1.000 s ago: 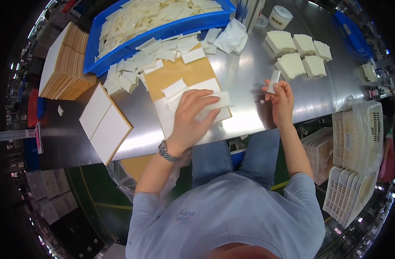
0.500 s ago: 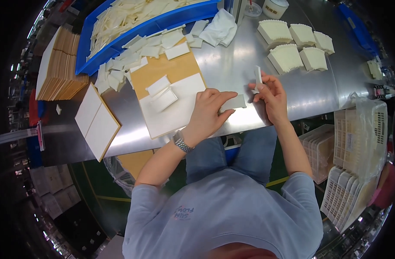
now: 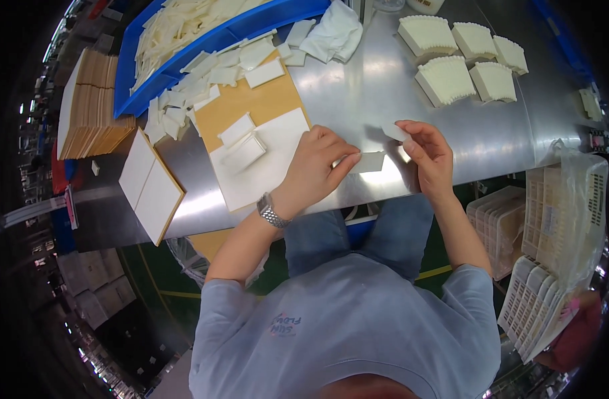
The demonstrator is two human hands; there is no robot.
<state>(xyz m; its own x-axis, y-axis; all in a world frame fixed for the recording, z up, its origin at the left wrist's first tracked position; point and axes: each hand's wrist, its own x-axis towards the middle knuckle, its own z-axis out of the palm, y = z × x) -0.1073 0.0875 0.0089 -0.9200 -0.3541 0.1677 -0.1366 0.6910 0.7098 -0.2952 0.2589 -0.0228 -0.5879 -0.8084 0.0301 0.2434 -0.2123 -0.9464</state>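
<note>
Left fingers (image 3: 343,149): thumb and index closed on one end of a flat white piece (image 3: 371,162).
Right fingers (image 3: 421,129): pinching a small white piece (image 3: 393,132).
Careful grip: light, even pressure seems best, so neither piece slips.
Pieces' place: flat one extends rightward from fingertips; small one leftward, apart.

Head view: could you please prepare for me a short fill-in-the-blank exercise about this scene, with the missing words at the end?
1. The colour of the tray at the upper left is ____.
2. The watch is worn on the person's ____ wrist.
3. The right hand pinches a piece whose colour is ____.
4. The fan-shaped stacks grouped beyond the right hand number ____.

Missing words: blue; left; white; five.
</note>
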